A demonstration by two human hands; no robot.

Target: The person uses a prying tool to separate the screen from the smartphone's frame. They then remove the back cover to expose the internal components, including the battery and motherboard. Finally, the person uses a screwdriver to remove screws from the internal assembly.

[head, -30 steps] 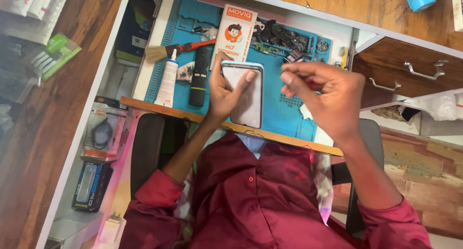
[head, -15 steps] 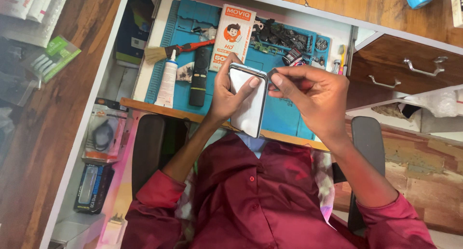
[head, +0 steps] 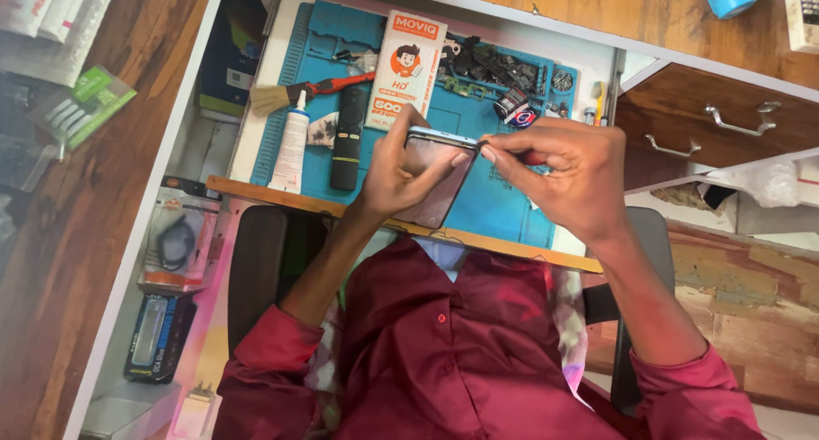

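The left hand clasps the phone above the blue mat while the right hand pinches a thin tool at its top corner, where a slip could scratch the screen.

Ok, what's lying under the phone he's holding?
The blue work mat shows beneath the phone, held by the left hand; whatever lies directly below is covered.
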